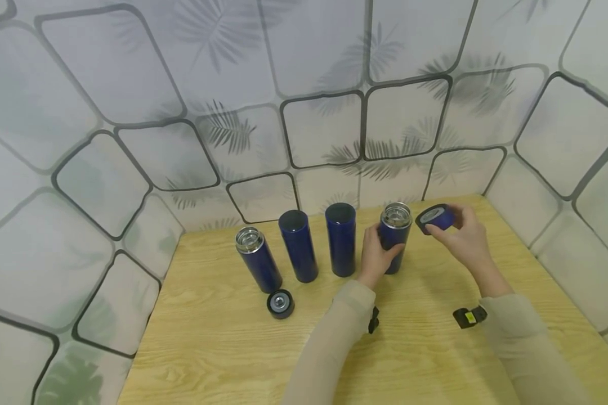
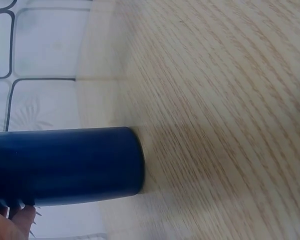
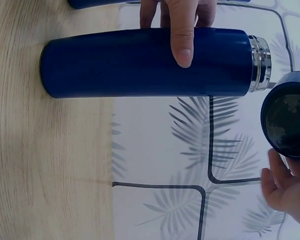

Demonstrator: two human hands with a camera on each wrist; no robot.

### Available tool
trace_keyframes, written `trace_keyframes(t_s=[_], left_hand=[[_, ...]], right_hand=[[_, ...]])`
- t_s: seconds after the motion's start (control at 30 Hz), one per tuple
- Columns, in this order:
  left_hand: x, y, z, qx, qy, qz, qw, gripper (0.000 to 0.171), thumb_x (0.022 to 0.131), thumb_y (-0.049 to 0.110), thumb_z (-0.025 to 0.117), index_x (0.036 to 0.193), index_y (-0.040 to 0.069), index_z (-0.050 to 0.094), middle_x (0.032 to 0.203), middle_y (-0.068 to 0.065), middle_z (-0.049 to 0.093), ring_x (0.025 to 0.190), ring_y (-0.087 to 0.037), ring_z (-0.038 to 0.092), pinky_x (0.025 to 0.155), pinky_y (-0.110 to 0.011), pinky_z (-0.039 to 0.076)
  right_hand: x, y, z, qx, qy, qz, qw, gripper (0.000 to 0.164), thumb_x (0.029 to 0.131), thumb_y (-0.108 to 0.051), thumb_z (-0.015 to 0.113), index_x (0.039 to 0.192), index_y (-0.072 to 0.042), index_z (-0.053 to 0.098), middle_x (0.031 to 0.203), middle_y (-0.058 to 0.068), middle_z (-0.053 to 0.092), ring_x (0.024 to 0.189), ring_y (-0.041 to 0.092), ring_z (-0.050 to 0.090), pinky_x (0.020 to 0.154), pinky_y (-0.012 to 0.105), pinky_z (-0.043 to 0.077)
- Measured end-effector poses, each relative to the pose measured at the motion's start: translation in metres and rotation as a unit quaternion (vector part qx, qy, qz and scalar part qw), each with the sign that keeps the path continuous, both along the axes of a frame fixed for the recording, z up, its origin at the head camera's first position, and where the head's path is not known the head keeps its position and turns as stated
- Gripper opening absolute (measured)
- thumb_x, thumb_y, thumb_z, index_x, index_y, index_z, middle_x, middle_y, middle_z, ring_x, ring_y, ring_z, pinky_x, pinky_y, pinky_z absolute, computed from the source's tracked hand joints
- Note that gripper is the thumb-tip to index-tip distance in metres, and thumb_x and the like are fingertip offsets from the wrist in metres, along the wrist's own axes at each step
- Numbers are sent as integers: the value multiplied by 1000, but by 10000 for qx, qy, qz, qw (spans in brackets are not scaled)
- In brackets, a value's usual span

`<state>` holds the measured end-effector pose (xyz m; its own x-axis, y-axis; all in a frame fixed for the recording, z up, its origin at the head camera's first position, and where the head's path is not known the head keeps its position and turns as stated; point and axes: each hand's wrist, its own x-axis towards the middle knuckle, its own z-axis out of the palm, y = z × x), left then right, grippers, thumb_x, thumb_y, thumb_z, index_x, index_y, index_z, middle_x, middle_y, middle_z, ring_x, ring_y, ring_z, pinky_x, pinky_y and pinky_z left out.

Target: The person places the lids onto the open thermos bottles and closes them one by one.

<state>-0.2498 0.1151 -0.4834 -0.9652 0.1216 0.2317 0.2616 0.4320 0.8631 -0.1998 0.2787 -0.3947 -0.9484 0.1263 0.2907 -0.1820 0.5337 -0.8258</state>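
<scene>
Taking the gripped bottle as the centre of the dial, with twelve at the back wall, I record the following. The open bottle (image 1: 395, 232) is a smooth, dark blue cylinder with a bright metal neck, ringed and glossy; it stands upright, its base on the table (image 1: 223, 360). The left hand (image 1: 376, 254) is clamped around its body, thumb laid across the front, remaining fingers behind.

At about two o'clock, just beside the neck and apart from it, the right hand (image 1: 463, 237) pinches a cap (image 1: 437, 218) between thumb and fingers. This cap is a short, round piece, blue on its side, with a dark rim and a grey disc inside; it is held tilted, underside towards the bottle.

Towards nine o'clock stand two closed bottles (image 1: 342, 244) (image 1: 299, 250), matching blue, topped in shiny black. Beyond them in the same direction stands a second uncapped bottle (image 1: 260, 264), its metal mouth exposed. At eight o'clock, close by that bottle's base, a loose cap (image 1: 280, 304) lies inside up, black-rimmed around grey rings.

The tabletop is yellowish, wood-grained. The wall (image 1: 324, 132) carries a pale covering of dark, round-cornered outlines and grey feathery leaves. Both sleeves (image 1: 329, 343) are plain beige cloth.
</scene>
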Motion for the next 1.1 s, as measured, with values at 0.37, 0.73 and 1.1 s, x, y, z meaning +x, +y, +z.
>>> trace_keyframes(t_s=[0.37, 0.73, 1.1], left_hand=[[-2, 0, -2, -70, 2, 43, 10000, 67, 74, 30, 70, 126, 5, 36, 115, -5, 42, 103, -15, 48, 85, -25, 41], [-1, -1, 0, -49, -138, -4, 9999, 67, 75, 31, 70, 127, 6, 36, 115, -4, 42, 104, -15, 47, 87, -25, 40], [-2, -2, -1, -114, -124, 10, 9999, 66, 74, 30, 70, 126, 7, 37, 114, -4, 43, 102, -14, 47, 86, -24, 41]], right_hand=[[-8, -4, 1, -318, -190, 283, 9989, 68, 80, -19, 65, 127, 7, 23, 122, 26, 33, 106, 46, 43, 81, 36, 46], [-18, -12, 5, -346, 194, 277, 9988, 64, 77, -12, 68, 122, 7, 26, 120, 19, 31, 108, 37, 41, 88, 46, 38], [-31, -17, 12, 12, 386, 548, 9977, 60, 73, -8, 71, 120, 5, 36, 116, 20, 39, 106, 40, 43, 84, 49, 41]])
